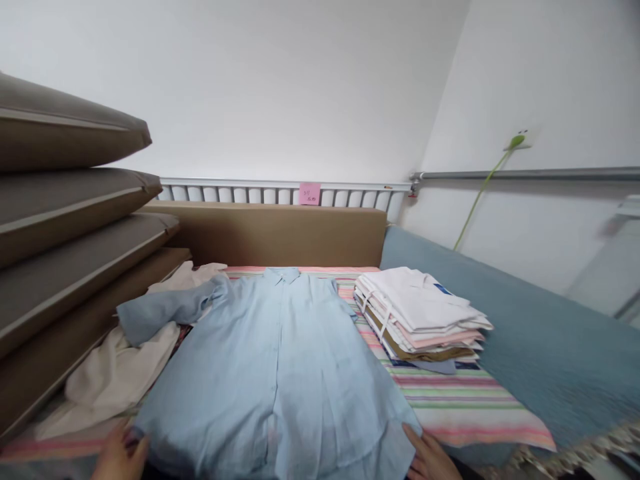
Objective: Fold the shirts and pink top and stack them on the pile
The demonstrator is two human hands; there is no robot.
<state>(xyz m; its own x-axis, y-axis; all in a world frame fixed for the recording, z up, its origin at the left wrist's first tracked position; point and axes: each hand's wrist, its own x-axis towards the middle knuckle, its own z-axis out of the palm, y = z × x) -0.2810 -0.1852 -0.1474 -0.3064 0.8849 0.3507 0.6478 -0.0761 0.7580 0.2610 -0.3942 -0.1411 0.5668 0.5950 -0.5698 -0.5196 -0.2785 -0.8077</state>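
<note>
A light blue button-up shirt (280,373) lies spread front side up, its collar at the far end and its lower part towards me. Partly cut off by the bottom of the view, my left hand (120,457) is closed at the shirt's lower left edge. At the lower right corner, my right hand (431,459) pinches the hem, thumb and fingers together. The shirt's left sleeve area lies over a heap of pale crumpled clothes (117,367).
A stack of folded clothes (417,303) stands right of the shirt on a striped cloth (460,393). Brown cushions (75,193) are piled at the left. Behind are a sofa back (285,233) and a radiator (225,192); a blue covered armrest (500,300) borders the right.
</note>
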